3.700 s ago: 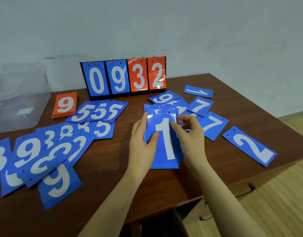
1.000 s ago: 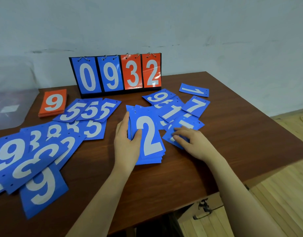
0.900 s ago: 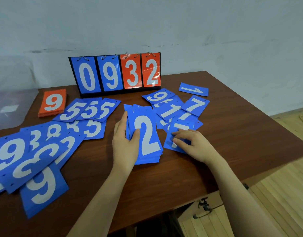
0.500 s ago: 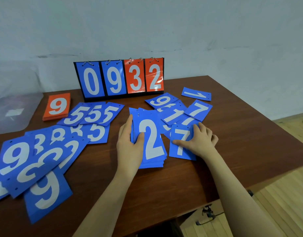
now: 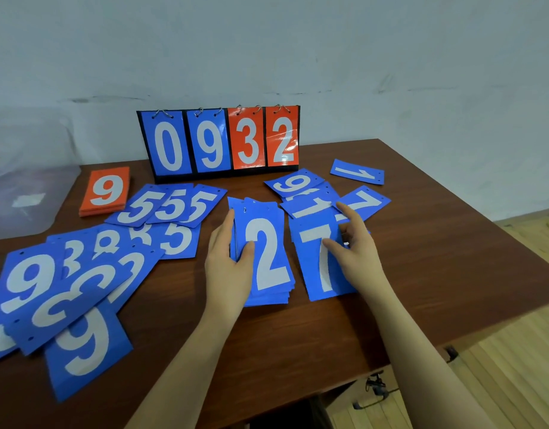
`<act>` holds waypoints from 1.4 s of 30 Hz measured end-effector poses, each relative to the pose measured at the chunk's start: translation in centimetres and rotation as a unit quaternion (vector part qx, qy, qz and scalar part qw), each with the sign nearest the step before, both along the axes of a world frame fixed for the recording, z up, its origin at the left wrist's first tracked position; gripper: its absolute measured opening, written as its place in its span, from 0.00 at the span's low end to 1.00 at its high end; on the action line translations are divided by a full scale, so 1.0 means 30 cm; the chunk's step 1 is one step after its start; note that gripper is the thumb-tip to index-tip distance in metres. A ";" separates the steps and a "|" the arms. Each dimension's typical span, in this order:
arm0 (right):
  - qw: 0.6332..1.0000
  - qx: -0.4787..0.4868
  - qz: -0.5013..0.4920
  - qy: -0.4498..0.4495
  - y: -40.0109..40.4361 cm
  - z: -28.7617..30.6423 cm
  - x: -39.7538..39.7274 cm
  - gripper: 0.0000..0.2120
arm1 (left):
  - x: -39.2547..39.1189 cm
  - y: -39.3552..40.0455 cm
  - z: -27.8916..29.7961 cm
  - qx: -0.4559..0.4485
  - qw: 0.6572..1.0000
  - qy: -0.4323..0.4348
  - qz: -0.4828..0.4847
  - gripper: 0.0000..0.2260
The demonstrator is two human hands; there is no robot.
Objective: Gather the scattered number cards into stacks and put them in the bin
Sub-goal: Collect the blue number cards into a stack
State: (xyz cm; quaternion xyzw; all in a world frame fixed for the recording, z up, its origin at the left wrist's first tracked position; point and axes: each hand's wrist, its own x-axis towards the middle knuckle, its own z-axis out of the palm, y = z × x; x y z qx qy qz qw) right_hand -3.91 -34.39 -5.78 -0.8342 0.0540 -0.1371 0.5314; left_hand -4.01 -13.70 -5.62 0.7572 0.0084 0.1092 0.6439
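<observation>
At mid-table our left hand pins the stack, right hand pinching the 7 card; thin, slick, we'd lift by an edge.

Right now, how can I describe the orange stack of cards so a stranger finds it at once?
Find the standing scoreboard at the table's back edge. Just left of it, flat on the wood, lies the orange stack showing a white 9. Every other loose card is blue.

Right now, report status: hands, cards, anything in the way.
Left hand grips the stack topped by a 2. Right hand pinching a loose 7 card beside it. Many cards scattered; bin far left, path clear.
</observation>
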 end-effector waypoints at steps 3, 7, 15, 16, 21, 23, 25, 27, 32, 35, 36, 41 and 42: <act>0.994 0.098 0.006 -0.050 0.044 0.037 -0.027 0.30 | -0.010 0.010 0.000 0.002 1.000 -0.006 -0.003 0.27; 0.978 0.197 0.010 -0.066 0.109 0.090 -0.046 0.28 | -0.027 0.005 0.015 -0.017 0.999 -0.029 -0.026 0.26; 0.972 0.227 -0.017 -0.062 0.140 0.159 -0.020 0.20 | -0.010 0.045 0.037 0.015 0.998 -0.059 0.008 0.26; 0.970 0.237 -0.010 -0.050 0.141 0.160 -0.009 0.19 | -0.001 0.049 0.038 0.010 0.998 -0.055 0.007 0.26; 0.979 0.193 -0.009 -0.057 0.205 0.111 0.042 0.20 | 0.016 0.026 0.046 -0.007 0.998 -0.054 -0.020 0.25; 0.982 0.172 -0.018 -0.079 0.251 0.082 0.054 0.21 | 0.016 0.007 0.044 -0.031 0.998 -0.051 -0.027 0.25; 0.984 0.158 -0.022 -0.078 0.274 0.057 0.069 0.21 | 0.024 -0.001 0.038 -0.031 0.998 -0.040 -0.021 0.26; 0.988 0.142 -0.025 -0.057 0.268 0.043 0.097 0.21 | 0.039 0.003 0.029 -0.012 0.999 -0.034 -0.012 0.28; 0.997 -0.032 -0.075 0.004 0.136 0.008 0.216 0.20 | 0.111 0.022 0.021 0.001 1.000 -0.011 0.022 0.28; 0.941 -0.313 -0.071 0.111 0.048 -0.030 0.274 0.28 | 0.146 0.023 0.031 0.008 1.000 -0.005 0.029 0.27; 0.921 -0.356 -0.060 0.143 0.034 -0.039 0.279 0.30 | 0.154 0.024 0.030 0.008 1.000 -0.006 0.029 0.27; 0.914 -0.376 0.044 0.142 0.033 -0.063 0.218 0.25 | 0.168 0.025 0.009 0.007 0.999 0.002 0.040 0.27; 0.919 -0.369 0.061 0.122 0.042 -0.057 0.196 0.24 | 0.165 0.026 0.007 0.011 0.999 0.004 0.045 0.27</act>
